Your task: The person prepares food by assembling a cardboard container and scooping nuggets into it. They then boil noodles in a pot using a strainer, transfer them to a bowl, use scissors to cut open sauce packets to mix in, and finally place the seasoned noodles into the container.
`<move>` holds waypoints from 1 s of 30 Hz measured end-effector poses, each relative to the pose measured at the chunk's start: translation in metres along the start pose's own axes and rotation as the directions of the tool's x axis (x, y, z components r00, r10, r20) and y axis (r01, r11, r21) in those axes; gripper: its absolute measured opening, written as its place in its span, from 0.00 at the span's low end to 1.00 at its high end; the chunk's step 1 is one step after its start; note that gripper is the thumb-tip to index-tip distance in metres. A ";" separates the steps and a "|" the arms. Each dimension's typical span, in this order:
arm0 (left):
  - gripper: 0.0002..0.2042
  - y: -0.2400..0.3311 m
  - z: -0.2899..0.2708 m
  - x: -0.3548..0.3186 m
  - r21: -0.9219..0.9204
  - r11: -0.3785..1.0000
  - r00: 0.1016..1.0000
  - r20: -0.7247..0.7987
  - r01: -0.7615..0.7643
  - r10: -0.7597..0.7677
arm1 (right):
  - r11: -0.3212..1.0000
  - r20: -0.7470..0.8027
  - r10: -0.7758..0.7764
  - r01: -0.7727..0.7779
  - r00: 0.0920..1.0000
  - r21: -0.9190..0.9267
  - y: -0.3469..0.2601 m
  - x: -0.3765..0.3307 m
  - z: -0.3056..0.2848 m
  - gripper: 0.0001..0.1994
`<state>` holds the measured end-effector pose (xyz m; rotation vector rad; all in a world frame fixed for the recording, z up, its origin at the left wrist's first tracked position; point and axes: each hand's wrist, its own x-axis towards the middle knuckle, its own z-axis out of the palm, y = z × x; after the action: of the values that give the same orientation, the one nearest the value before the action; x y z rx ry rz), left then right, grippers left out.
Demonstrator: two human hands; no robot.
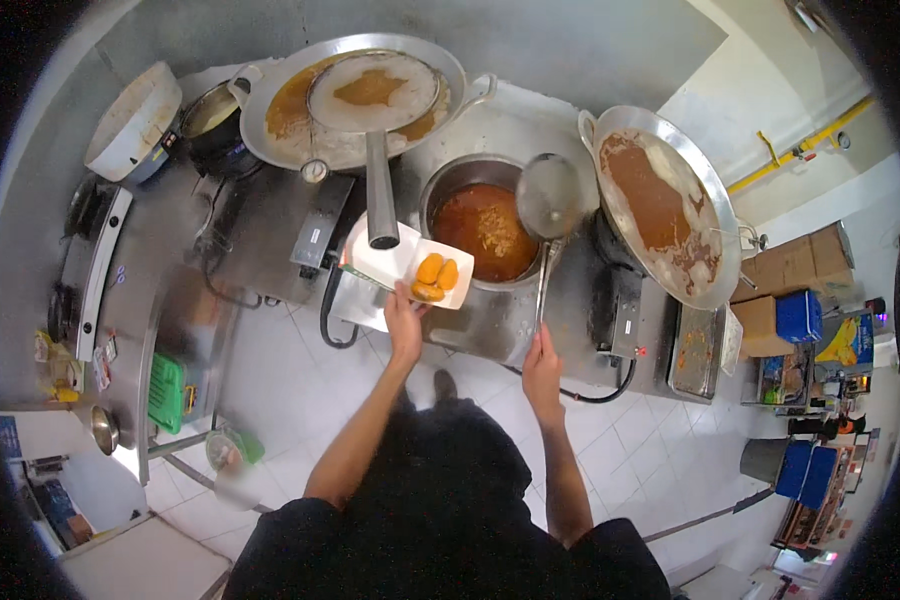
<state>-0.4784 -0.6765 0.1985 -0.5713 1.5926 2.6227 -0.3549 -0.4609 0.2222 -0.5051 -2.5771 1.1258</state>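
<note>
My left hand (404, 325) is closed on the near edge of an opened white takeout box (457, 297). Several golden-orange oblong pieces of food (429, 268) lie in the box's right half, beside the pot. In my right hand (542, 375) is the long metal handle of a ladle (551, 197). Its round bowl is raised over the right rim of a deep metal pot (428, 190). Reddish-brown soup or sauce (477, 236) fills much of that pot, with paler bits in its middle. I cannot tell whether the ladle's bowl holds anything.
Behind the box, a wide pan of brown oil (285, 112) bears a large strainer (373, 92), whose thick handle reaches over the box. Another oil pan (660, 200) stands right of the pot. Gas hoses (610, 397) hang at the counter's front. A metal tray (692, 350) sits far right.
</note>
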 end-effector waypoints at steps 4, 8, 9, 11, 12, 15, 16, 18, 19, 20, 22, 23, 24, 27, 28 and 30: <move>0.22 0.011 -0.030 -0.009 -0.074 0.997 0.998 -0.068 -0.019 0.014 | 0.982 0.095 -0.045 0.061 0.995 -0.181 -0.022 0.000 0.003 0.16; 0.23 0.027 -0.056 -0.015 -0.066 0.998 0.995 -0.101 0.019 -0.026 | 0.974 0.078 -0.100 0.113 0.992 -0.197 -0.018 0.000 0.016 0.16; 0.23 0.030 -0.061 -0.015 -0.062 0.998 0.994 -0.102 0.017 -0.024 | 0.973 0.092 -0.087 0.104 0.992 -0.205 -0.022 0.000 0.018 0.16; 0.23 0.035 -0.066 -0.017 -0.056 0.998 0.995 -0.095 0.014 -0.020 | 0.970 0.037 -0.172 0.175 0.984 -0.168 -0.002 0.002 0.031 0.18; 0.23 0.036 -0.072 -0.016 -0.063 0.998 0.995 -0.102 0.012 -0.018 | 0.965 0.015 -0.215 0.214 0.977 -0.150 0.000 0.004 0.035 0.19; 0.24 0.041 -0.089 -0.014 -0.063 0.998 0.992 -0.122 0.003 -0.011 | 0.977 0.234 0.149 -0.179 0.961 0.115 0.002 0.012 0.040 0.21; 0.24 0.044 -0.093 -0.015 -0.052 0.999 0.991 -0.136 -0.001 -0.006 | 0.934 0.300 0.207 -0.280 0.931 0.223 -0.005 0.018 0.039 0.22; 0.24 0.049 -0.099 -0.017 -0.032 0.999 0.990 -0.140 -0.006 0.001 | 0.778 0.439 0.303 -0.486 0.846 0.399 -0.015 0.025 0.034 0.24; 0.24 0.051 -0.099 -0.017 -0.024 1.000 0.993 -0.122 -0.004 0.002 | 0.763 0.488 0.326 -0.530 0.809 0.370 -0.013 0.033 0.031 0.25; 0.24 0.052 -0.099 -0.018 -0.015 1.000 0.995 -0.101 -0.002 0.001 | 0.745 0.534 0.349 -0.574 0.770 0.340 -0.011 0.041 0.028 0.26; 0.23 0.046 -0.110 -0.017 0.004 1.000 0.995 -0.102 0.006 -0.006 | 0.741 0.543 0.384 -0.600 0.747 0.300 -0.022 0.041 0.022 0.29; 0.23 0.042 -0.121 -0.018 0.021 1.000 0.996 -0.089 0.018 -0.016 | 0.756 0.507 0.399 -0.587 0.764 0.289 -0.033 0.036 0.023 0.29; 0.23 0.038 -0.127 -0.022 0.035 0.999 0.997 -0.078 0.027 -0.024 | 0.774 0.472 0.409 -0.571 0.781 0.275 -0.042 0.034 0.021 0.30; 0.21 0.054 -0.126 -0.055 0.115 0.989 0.993 -0.086 0.091 -0.082 | 0.995 0.122 0.080 -0.072 0.989 -0.070 -0.036 -0.004 -0.003 0.25; 0.21 0.054 -0.130 -0.066 0.170 0.978 0.990 -0.091 0.121 -0.107 | 0.985 0.035 -0.060 0.065 0.998 -0.159 -0.046 -0.021 -0.009 0.24; 0.20 0.050 -0.128 -0.088 0.159 0.977 0.990 0.006 0.140 -0.143 | 0.983 0.129 0.136 -0.150 0.982 0.107 -0.070 -0.057 -0.021 0.21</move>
<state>-0.3685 -0.7963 0.2164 -0.6257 1.6696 2.3676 -0.3102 -0.5158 0.2812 -0.6207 -2.5922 1.3860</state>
